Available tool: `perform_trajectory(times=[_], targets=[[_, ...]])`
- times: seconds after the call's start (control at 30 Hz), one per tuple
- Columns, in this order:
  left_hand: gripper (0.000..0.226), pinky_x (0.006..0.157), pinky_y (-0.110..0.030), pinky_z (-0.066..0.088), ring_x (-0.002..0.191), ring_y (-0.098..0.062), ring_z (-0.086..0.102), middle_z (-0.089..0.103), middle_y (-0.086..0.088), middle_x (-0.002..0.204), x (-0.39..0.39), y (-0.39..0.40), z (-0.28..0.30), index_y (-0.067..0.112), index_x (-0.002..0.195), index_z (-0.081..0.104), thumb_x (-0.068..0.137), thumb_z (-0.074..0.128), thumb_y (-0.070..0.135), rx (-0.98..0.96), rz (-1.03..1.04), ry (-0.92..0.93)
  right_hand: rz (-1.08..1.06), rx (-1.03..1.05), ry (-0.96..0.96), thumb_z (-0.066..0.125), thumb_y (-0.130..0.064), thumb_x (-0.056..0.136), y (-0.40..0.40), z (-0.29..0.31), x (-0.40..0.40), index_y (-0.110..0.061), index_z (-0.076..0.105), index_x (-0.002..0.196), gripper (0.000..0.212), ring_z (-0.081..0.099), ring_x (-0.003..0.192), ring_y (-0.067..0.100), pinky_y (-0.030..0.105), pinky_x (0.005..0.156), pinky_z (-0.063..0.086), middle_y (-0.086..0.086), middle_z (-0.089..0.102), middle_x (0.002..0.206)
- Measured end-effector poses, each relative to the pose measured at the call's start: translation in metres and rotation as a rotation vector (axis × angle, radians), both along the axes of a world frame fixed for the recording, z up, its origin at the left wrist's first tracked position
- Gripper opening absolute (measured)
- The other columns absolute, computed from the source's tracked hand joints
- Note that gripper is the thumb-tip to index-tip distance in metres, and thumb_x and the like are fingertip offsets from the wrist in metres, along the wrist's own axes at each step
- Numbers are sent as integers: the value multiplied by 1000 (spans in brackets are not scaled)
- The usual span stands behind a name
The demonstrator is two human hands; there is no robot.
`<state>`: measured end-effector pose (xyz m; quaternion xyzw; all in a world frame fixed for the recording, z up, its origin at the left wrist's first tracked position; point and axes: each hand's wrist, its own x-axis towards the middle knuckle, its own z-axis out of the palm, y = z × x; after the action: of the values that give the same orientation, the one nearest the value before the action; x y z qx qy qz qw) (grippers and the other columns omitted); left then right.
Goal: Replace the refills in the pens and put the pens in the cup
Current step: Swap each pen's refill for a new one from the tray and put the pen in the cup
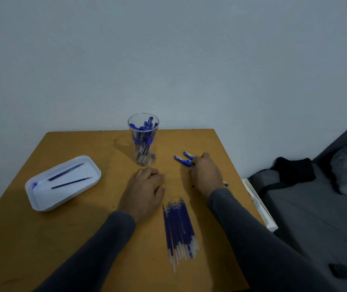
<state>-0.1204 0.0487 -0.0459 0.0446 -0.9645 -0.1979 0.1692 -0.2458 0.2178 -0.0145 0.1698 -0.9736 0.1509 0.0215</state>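
A clear plastic cup point(143, 142) holding several blue-capped pens stands at the table's far middle. A few loose blue pens point(181, 159) lie to its right, and my right hand point(205, 172) lies over them with fingers curled round one pen, whose tip shows past the wrist. My left hand point(147, 186) rests on the table just in front of the cup, fingers curled, holding nothing. A bundle of several blue refills point(179, 228) lies between my forearms. A white tray point(39, 199) at the left holds three dark refills point(69, 177).
The wooden table point(84, 239) stands against a pale wall. A white box edge point(259, 204) sits beside the table's right side. Further right lies grey bedding with a black cloth point(295, 171).
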Motion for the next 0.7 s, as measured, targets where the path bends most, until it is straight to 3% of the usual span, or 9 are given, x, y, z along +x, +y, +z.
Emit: perform_trajectory(times=[0.4, 0.57, 0.7], targets=[[38, 109, -27, 33, 125, -7, 41, 53, 10, 133, 1, 3, 3, 26, 134, 62, 101, 50, 41, -2, 10, 6, -56, -79, -8, 56, -25, 104, -3, 1, 6, -16, 60, 127, 26, 54, 92, 13, 31, 85, 55, 3, 49, 122], [32, 102, -29, 43, 117, -6, 50, 61, 10, 125, 10, -1, 11, 24, 128, 66, 101, 54, 37, 213, 93, 44, -79, -157, -113, 62, -21, 100, -16, 17, 16, -21, 67, 116, 17, 60, 90, 15, 37, 86, 58, 1, 63, 111], [27, 92, -20, 49, 107, -2, 59, 66, 11, 119, 30, -4, 20, 22, 125, 68, 100, 59, 29, 431, 102, 64, 33, -346, -209, 67, -21, 96, -31, 33, 49, -21, 65, 120, 23, 63, 80, 9, 24, 67, 53, -1, 70, 95]])
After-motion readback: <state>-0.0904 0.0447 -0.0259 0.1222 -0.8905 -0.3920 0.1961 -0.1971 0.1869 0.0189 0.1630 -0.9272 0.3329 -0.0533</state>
